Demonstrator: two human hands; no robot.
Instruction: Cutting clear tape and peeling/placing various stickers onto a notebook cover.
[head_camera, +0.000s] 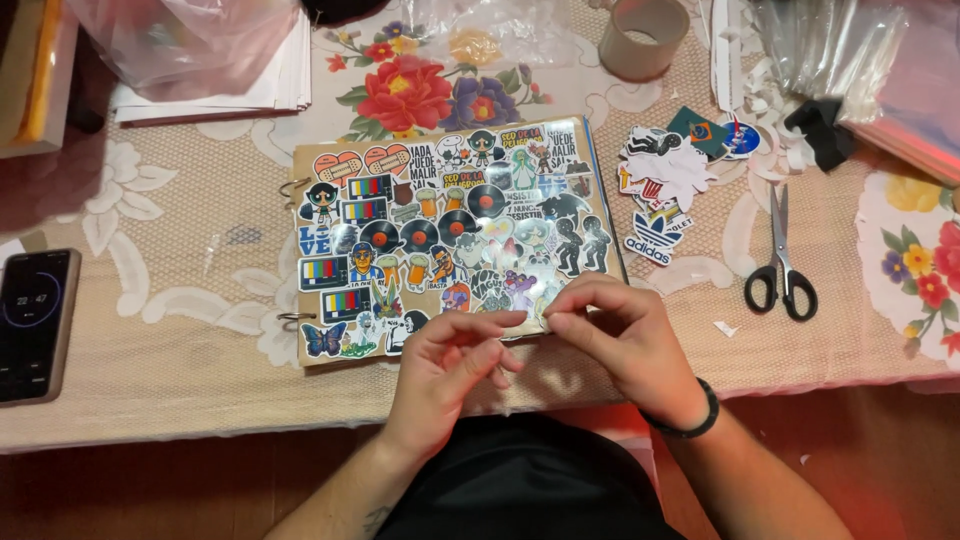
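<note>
Sticker (533, 312): small, pale, pinched between the fingertips of both hands at the centre of the frame, just over the lower edge of the album; its design is too small to tell.

Left hand (445, 365): lower centre, fingers curled, thumb and forefinger closed on the left side of the sticker.

Right hand (625, 335): just right of centre, fingertips closed on the sticker's right side; a dark band sits on the wrist.

Album (450, 235): brown ring-bound board, centre of the frame, lying flat and slightly tilted, its face nearly covered with colourful stickers; two metal rings show on its left edge.

Loose stickers (665, 190): a small heap right of the album, upper right of centre, touching one another.

Scissors (781, 265): black-handled, closed, right of the heap, blades pointing toward the top of the frame.

Tape roll (643, 38): cardboard-coloured, standing at top centre-right.

Phone (35, 325): dark, screen lit, lying flat at the left edge.

Paper stack (215, 95): white sheets at upper left, partly under a clear plastic bag (180, 40).

Plastic sleeves (850, 50): clear, piled at upper right.

Tablecloth (160, 300): beige lace pattern with red and purple flowers, under everything listed.
</note>
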